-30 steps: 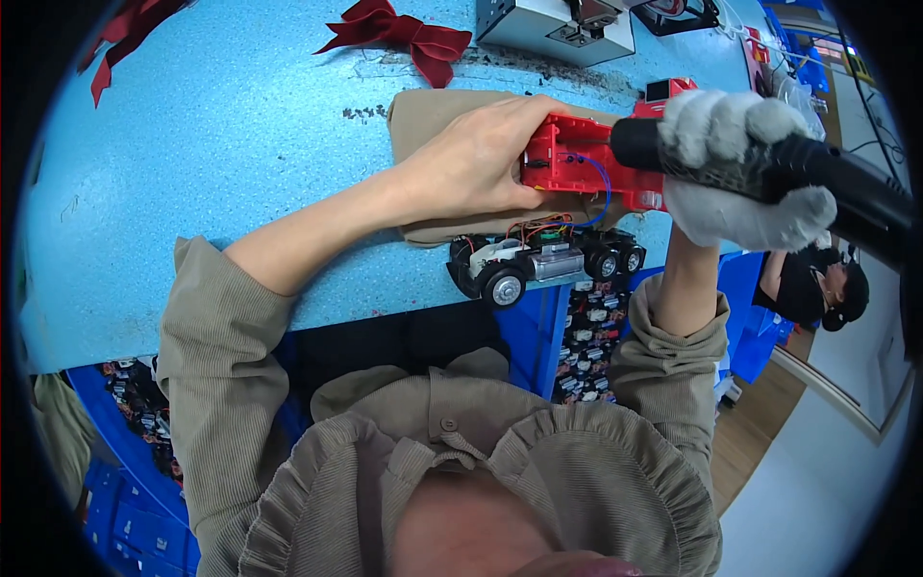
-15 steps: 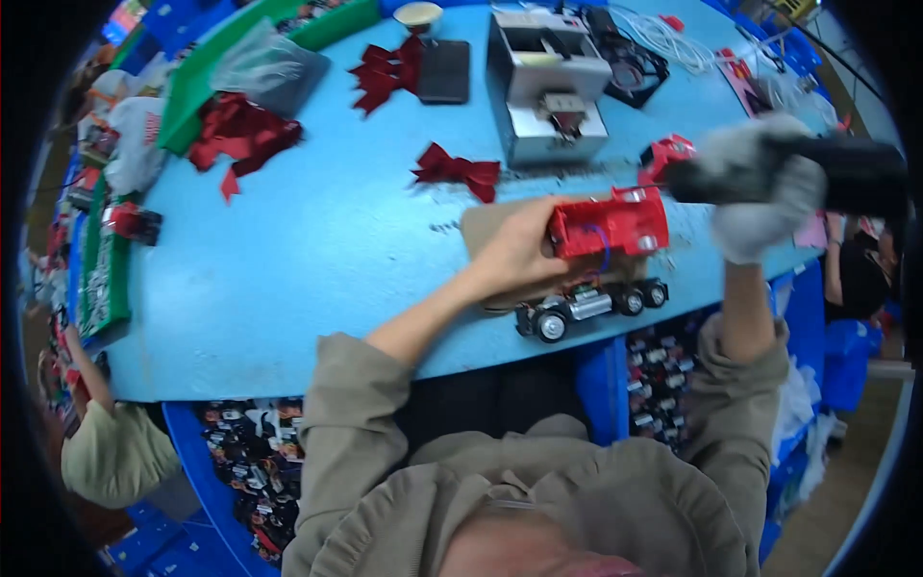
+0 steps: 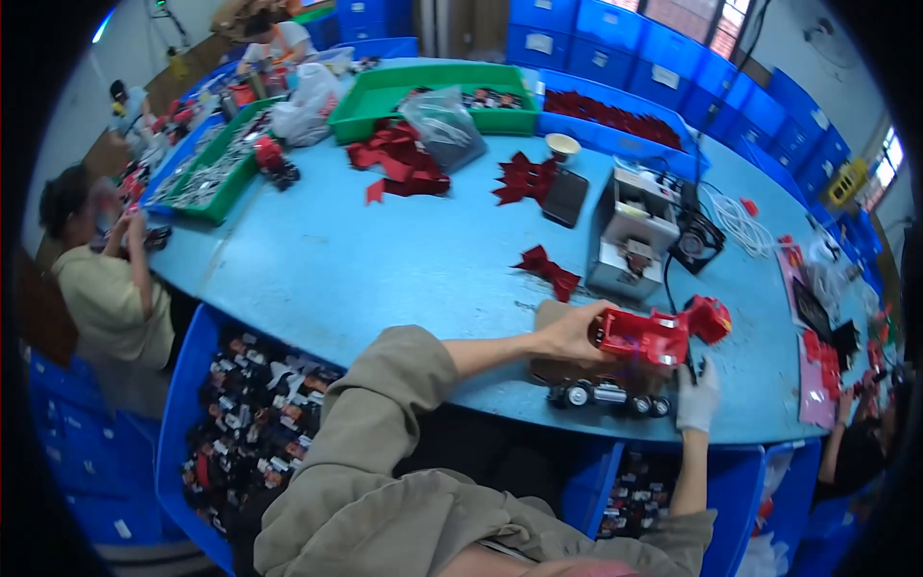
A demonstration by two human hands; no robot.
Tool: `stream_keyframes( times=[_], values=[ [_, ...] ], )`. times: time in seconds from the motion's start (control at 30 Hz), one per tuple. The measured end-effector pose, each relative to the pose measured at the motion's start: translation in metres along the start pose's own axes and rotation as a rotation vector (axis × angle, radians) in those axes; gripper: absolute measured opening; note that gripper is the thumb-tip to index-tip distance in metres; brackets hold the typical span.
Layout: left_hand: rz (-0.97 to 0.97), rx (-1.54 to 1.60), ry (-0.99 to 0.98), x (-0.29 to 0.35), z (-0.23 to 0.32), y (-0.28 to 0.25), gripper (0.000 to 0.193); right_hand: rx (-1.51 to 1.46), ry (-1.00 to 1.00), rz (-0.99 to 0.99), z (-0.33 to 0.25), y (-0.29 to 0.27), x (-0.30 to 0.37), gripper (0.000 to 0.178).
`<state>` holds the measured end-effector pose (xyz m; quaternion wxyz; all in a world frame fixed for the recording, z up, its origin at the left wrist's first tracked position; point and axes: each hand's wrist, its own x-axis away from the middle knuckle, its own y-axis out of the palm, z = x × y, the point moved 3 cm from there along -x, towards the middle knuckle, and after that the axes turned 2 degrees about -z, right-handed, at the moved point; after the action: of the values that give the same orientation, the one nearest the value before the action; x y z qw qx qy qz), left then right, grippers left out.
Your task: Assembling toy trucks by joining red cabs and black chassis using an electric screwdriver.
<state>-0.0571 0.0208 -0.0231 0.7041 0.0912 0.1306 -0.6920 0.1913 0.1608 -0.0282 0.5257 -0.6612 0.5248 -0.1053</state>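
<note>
A red toy truck body (image 3: 642, 337), its hollow side showing, is held at its left end by my bare left hand (image 3: 572, 334), whose fingers are closed on it. Just below it, toward me, is a black truck chassis (image 3: 608, 393) with silver wheels and a silver tank. Both are at a brown pad (image 3: 550, 315) on the table. Wearing a pale glove, my right hand (image 3: 698, 396) is beside the chassis's right end, with something dark at its fingertips; its grip is unclear. A red truck cab (image 3: 710, 319) is beyond the body's right end.
A grey metal device (image 3: 630, 236) stands beyond the truck, near a dark fan-like part (image 3: 700, 240). Red bows (image 3: 548, 274) and a black flat box (image 3: 565, 199) lie left of it. Green trays (image 3: 370, 101) line the far side. A blue bin of parts (image 3: 197, 385) is below the table edge.
The view has tilted up, showing more of the room. My right hand has come down to the chassis's right end; the black power tool it held is out of sight. My left hand still holds the body.
</note>
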Motion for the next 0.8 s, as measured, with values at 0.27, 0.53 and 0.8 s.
stream_keyframes(
  times=[0.27, 0.53, 0.8],
  values=[
    [0.085, -0.621, 0.287, 0.056, 0.088, -0.03, 0.062, -0.7, -0.034, -0.061, -0.04, 0.013, 0.112, 0.035],
    [-0.398, -1.593, -0.089, 0.131, 0.136, -0.032, 0.038, -0.481, -1.133, -0.137, -0.21, 0.052, 0.111, 0.027],
    [-0.317, -2.299, -0.433, 0.194, 0.096, -0.139, 0.044, -0.709, -0.953, -0.365, -0.251, 0.087, 0.122, 0.033]
  ],
)
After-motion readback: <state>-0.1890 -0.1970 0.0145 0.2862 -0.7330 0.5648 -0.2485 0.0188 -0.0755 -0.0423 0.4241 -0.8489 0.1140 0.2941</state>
